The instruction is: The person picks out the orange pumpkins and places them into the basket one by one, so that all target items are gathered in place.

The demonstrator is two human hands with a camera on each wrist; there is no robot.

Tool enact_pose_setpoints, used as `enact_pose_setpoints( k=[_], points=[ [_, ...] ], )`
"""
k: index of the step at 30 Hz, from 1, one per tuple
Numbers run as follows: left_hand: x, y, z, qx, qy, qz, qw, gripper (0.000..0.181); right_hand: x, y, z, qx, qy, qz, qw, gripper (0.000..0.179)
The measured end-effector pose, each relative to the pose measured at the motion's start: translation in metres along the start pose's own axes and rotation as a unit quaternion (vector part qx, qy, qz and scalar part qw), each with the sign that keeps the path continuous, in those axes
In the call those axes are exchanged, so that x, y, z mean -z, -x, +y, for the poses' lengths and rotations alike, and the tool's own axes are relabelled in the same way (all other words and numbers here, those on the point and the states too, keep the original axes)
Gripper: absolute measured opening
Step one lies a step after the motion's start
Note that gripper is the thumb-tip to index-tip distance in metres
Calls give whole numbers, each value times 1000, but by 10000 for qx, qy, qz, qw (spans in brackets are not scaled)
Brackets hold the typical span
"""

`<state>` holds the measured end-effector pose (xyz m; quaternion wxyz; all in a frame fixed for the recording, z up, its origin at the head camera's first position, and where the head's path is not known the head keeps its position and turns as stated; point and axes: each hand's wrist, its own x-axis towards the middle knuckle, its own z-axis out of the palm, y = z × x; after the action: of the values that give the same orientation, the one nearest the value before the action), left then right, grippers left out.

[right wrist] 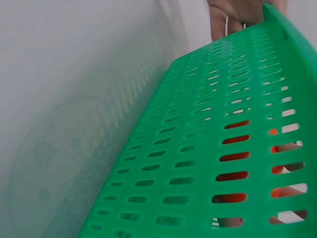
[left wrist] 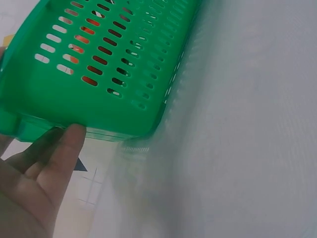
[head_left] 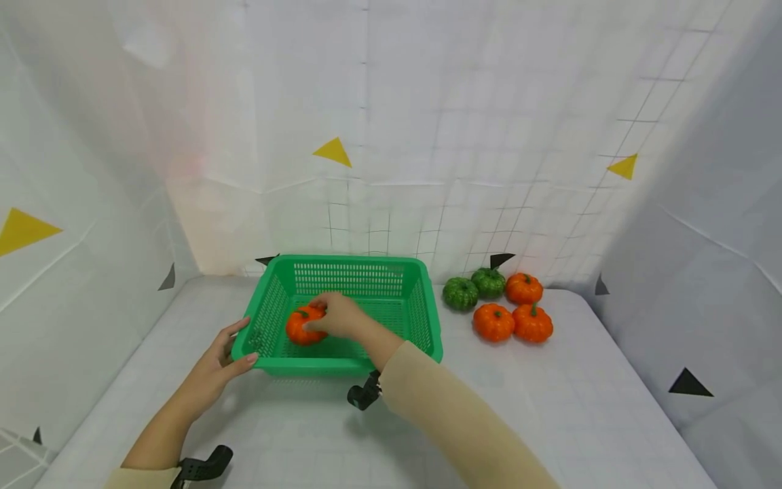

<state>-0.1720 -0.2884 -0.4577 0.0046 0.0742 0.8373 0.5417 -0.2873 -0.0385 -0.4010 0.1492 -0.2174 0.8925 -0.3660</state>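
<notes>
A green plastic basket (head_left: 421, 299) with slotted walls stands on the table. My left hand (head_left: 214, 370) grips its near left corner, thumb at the front rim and fingers along the left side; the left wrist view shows this hand (left wrist: 44, 173) at the basket wall (left wrist: 109, 109). Inside the basket, toward the left, my right hand (head_left: 342, 317) holds a small orange pumpkin (head_left: 296, 327) from above. Through the slots of the basket wall (right wrist: 198, 144) in the right wrist view, orange patches show, while the right hand itself is mostly hidden.
Right of the basket lie two green pumpkins (head_left: 461, 293) and three orange pumpkins (head_left: 493, 322), grouped on the white table (head_left: 550, 407). Behind and at both sides rise white sheet walls (head_left: 397, 88) with yellow and black triangles.
</notes>
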Motion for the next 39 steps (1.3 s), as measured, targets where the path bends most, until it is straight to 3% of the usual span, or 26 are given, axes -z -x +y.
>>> enact_pose_setpoints(
  k=[9, 18, 29, 39],
  points=[
    [3, 0, 5, 21, -50, -7, 10000, 76, -12, -11, 1, 150, 478, -157, 9986, 50],
    [4, 0, 6, -5, 59, -28, 10000, 76, -16, -12, 3, 100, 516, -321, 9981, 49],
    [3, 2, 2, 29, 88, -46, 9999, 77, -16, -9, 8, -13, -15, -282, 9996, 48],
    [1, 2, 5, 55, 26, -83, 9999, 76, -18, -10, 12, -134, -104, -274, 9995, 41]
  ],
)
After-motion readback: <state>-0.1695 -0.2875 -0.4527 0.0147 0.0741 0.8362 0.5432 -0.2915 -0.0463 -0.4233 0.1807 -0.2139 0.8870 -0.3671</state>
